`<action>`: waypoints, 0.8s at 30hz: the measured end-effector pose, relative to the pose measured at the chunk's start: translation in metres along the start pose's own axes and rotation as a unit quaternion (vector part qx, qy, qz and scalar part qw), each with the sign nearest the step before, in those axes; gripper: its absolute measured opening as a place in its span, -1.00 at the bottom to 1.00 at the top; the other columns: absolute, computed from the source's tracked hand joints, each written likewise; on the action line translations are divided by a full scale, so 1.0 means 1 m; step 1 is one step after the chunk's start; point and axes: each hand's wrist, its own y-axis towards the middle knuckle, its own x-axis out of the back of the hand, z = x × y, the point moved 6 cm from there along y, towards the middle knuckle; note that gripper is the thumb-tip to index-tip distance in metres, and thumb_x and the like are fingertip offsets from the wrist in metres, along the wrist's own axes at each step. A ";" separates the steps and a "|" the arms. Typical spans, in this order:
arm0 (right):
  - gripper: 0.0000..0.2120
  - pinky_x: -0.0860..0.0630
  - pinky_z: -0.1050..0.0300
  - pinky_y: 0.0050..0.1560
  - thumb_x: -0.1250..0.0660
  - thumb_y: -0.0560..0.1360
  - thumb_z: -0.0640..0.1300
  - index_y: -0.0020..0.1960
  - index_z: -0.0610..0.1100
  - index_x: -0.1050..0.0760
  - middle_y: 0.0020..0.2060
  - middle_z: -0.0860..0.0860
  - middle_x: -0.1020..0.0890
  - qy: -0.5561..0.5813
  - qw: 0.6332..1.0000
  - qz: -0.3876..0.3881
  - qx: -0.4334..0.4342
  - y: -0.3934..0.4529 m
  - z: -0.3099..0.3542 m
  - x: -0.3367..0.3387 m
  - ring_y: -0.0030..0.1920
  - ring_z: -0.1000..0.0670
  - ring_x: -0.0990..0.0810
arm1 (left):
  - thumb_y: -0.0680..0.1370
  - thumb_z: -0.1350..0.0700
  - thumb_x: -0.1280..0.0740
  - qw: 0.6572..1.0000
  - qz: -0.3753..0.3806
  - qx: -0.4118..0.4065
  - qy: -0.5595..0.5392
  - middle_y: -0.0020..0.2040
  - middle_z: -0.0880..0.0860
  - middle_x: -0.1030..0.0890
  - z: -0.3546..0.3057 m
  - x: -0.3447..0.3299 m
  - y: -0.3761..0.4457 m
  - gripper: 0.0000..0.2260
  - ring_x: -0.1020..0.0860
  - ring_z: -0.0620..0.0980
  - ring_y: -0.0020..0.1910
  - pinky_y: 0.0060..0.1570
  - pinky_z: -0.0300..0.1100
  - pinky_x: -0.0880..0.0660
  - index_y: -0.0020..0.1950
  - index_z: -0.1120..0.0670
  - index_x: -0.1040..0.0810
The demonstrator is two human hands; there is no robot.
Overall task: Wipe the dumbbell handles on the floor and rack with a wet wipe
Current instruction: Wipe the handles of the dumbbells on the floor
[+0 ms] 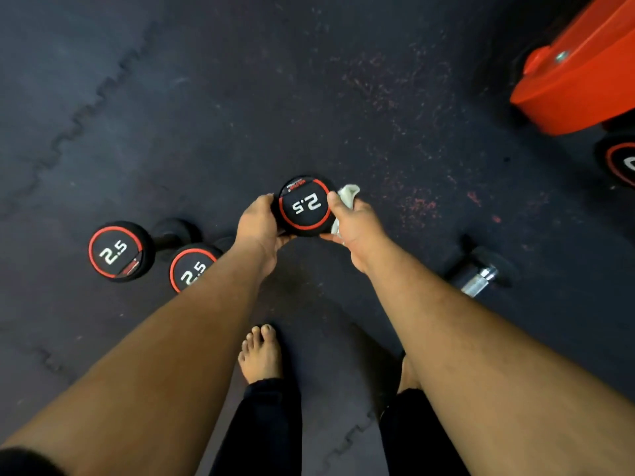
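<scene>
Left hand (259,223) grips held dumbbell (304,206); right hand (354,223) pinches wipe (348,194); floor dumbbells (118,250) left.

A gym or weight room is indicated. Dark rubber floor tiles (213,97) with interlocking jigsaw seams are laid throughout, scuffed with reddish specks beyond the hands. Round-headed dumbbells marked 2.5 (118,250) are seen lying on the floor left of the hands, a chrome-handled dumbbell (481,274) to the right. An orange equipment frame (580,73) is noted far right.
</scene>
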 end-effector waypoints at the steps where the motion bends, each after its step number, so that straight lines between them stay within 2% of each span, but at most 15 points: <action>1: -0.78 -0.68 0.06 -0.11 -0.28 0.65 -0.01 0.24 -0.09 -0.46 0.08 0.00 -0.60 -0.007 1.000 -0.003 0.001 0.001 0.001 -0.001 0.04 0.01 -0.61 | 0.70 0.06 -0.19 1.000 0.007 0.001 0.001 -0.14 0.00 -0.70 0.001 0.001 0.004 -0.79 -0.66 0.02 -0.09 0.02 0.00 -0.62 -0.02 0.04 -0.59; 3: -0.81 -0.68 0.03 -0.08 -0.29 0.65 0.00 0.20 -0.05 -0.45 -0.01 0.07 -0.56 -0.024 1.000 -0.010 0.001 -0.001 0.002 0.003 -0.03 0.07 -0.58 | 0.71 0.05 -0.19 1.000 0.025 0.003 0.007 -0.13 -0.02 -0.72 0.004 0.002 0.004 -0.78 -0.68 0.01 -0.04 0.05 -0.01 -0.63 0.03 0.05 -0.61; 5: -0.84 -0.68 -0.02 -0.04 -0.28 0.65 0.01 0.16 -0.05 -0.47 -0.04 0.05 -0.59 -0.061 0.998 -0.014 0.009 -0.007 0.000 0.012 -0.06 0.03 -0.64 | 0.71 0.06 -0.19 0.999 0.030 -0.004 0.022 -0.08 -0.01 -0.73 0.009 0.004 0.001 -0.77 -0.68 0.01 0.00 0.06 -0.04 -0.63 0.14 0.09 -0.62; 8: -0.84 -0.61 0.03 -0.19 -0.27 0.64 -0.01 0.14 -0.05 -0.52 -0.09 0.02 -0.64 -0.086 0.995 -0.047 0.025 -0.030 -0.008 0.039 -0.08 -0.03 -0.68 | 0.70 0.02 -0.21 0.998 0.006 -0.008 0.059 0.03 0.05 -0.65 0.024 0.007 -0.013 -0.73 -0.64 0.03 0.03 0.15 -0.02 -0.59 0.31 0.12 -0.55; 10: -0.75 -0.59 0.02 -0.19 -0.26 0.58 0.06 0.13 -0.06 -0.56 -0.09 -0.02 -0.67 -0.087 0.994 -0.073 0.004 -0.051 -0.023 0.067 -0.08 -0.06 -0.68 | 0.71 -0.05 -0.22 0.994 0.009 0.005 0.113 0.01 0.02 -0.59 0.046 0.001 -0.033 -0.78 -0.61 0.03 0.01 0.14 -0.02 -0.58 0.20 0.06 -0.52; 12: -0.56 -0.63 -0.05 0.01 -0.18 0.40 0.19 0.11 -0.03 -0.62 -0.05 -0.03 -0.70 -0.122 0.986 -0.113 -0.019 -0.071 -0.044 0.106 -0.02 -0.10 -0.66 | 0.71 -0.07 -0.24 0.983 0.035 0.023 0.180 -0.05 -0.01 -0.58 0.077 -0.014 -0.056 -0.82 -0.59 0.02 -0.08 -0.01 -0.04 -0.55 0.07 0.01 -0.51; 13: -0.46 -0.59 -0.03 0.09 -0.13 0.35 0.21 0.12 -0.05 -0.64 -0.03 -0.04 -0.69 -0.142 0.981 -0.130 -0.017 -0.081 -0.055 0.125 0.01 -0.10 -0.64 | 0.70 -0.07 -0.26 0.973 0.050 0.018 0.225 -0.05 0.01 -0.61 0.093 -0.023 -0.065 -0.81 -0.59 0.04 -0.10 -0.03 -0.04 -0.54 0.10 0.03 -0.55; 14: -0.39 -0.55 0.02 0.14 -0.10 0.33 0.22 0.13 -0.11 -0.65 0.01 -0.07 -0.68 -0.168 0.974 -0.149 -0.013 -0.088 -0.068 0.146 0.04 -0.11 -0.62 | 0.68 -0.07 -0.29 0.958 0.072 0.005 0.278 -0.02 0.06 -0.65 0.108 -0.034 -0.073 -0.77 -0.62 0.09 -0.07 0.03 -0.02 -0.57 0.18 0.07 -0.57; 15: -0.34 -0.51 -0.02 0.20 -0.09 0.33 0.24 0.14 -0.18 -0.64 0.06 -0.13 -0.65 -0.205 0.963 -0.171 -0.016 -0.096 -0.079 0.169 0.09 -0.17 -0.60 | 0.66 -0.08 -0.33 0.938 0.096 -0.011 0.333 0.05 0.11 -0.67 0.126 -0.049 -0.079 -0.71 -0.64 0.14 0.02 0.14 0.04 -0.59 0.25 0.09 -0.58; 16: -0.35 -0.49 -0.06 0.22 -0.12 0.38 0.22 0.15 -0.25 -0.62 0.10 -0.20 -0.62 -0.249 0.951 -0.183 -0.017 -0.101 -0.086 0.190 0.13 -0.24 -0.58 | 0.65 -0.09 -0.35 0.914 0.121 -0.019 0.386 0.11 0.14 -0.67 0.142 -0.063 -0.085 -0.67 -0.64 0.18 0.11 0.21 0.10 -0.57 0.29 0.10 -0.57; 18: -0.61 -0.41 -0.03 0.17 -0.29 0.52 -0.03 0.17 -0.31 -0.58 0.15 -0.29 -0.59 -0.350 0.916 -0.193 -0.008 -0.107 -0.097 0.232 0.16 -0.31 -0.55 | 0.63 -0.10 -0.36 0.864 0.175 -0.017 0.471 0.19 0.14 -0.65 0.178 -0.095 -0.095 -0.60 -0.60 0.18 0.21 0.29 0.09 -0.52 0.37 0.10 -0.53; 19: -0.70 -0.37 -0.02 0.13 -0.34 0.54 -0.16 0.20 -0.30 -0.57 0.17 -0.30 -0.59 -0.399 0.896 -0.194 0.010 -0.105 -0.097 0.247 0.17 -0.31 -0.54 | 0.62 -0.10 -0.37 0.841 0.195 -0.018 0.503 0.24 0.13 -0.63 0.194 -0.108 -0.094 -0.55 -0.58 0.16 0.26 0.32 0.04 -0.48 0.42 0.10 -0.48; 20: -0.69 -0.38 -0.02 0.13 -0.35 0.54 -0.21 0.26 -0.26 -0.55 0.20 -0.28 -0.59 -0.442 0.875 -0.195 0.028 -0.099 -0.101 0.267 0.19 -0.30 -0.54 | 0.62 -0.09 -0.38 0.823 0.210 -0.020 0.528 0.29 0.13 -0.61 0.213 -0.125 -0.094 -0.51 -0.55 0.14 0.29 0.34 0.01 -0.45 0.47 0.12 -0.44; 22: -0.60 -0.46 -0.04 0.15 -0.36 0.52 -0.25 0.35 -0.14 -0.52 0.24 -0.21 -0.59 -0.500 0.843 -0.182 0.076 -0.077 -0.108 0.292 0.20 -0.28 -0.56 | 0.61 -0.12 -0.39 0.801 0.218 -0.020 0.557 0.39 0.17 -0.53 0.247 -0.150 -0.085 -0.41 -0.51 0.16 0.37 0.37 0.00 -0.42 0.53 0.14 -0.35; 24: -0.53 -0.55 -0.09 0.18 -0.37 0.43 -0.35 0.32 -0.09 -0.56 0.24 -0.15 -0.61 -0.514 0.833 -0.128 0.157 -0.051 -0.115 0.297 0.20 -0.25 -0.59 | 0.62 -0.18 -0.33 0.792 0.197 0.006 0.578 0.48 0.21 -0.45 0.267 -0.163 -0.076 -0.34 -0.43 0.21 0.44 0.39 -0.01 -0.40 0.59 0.16 -0.26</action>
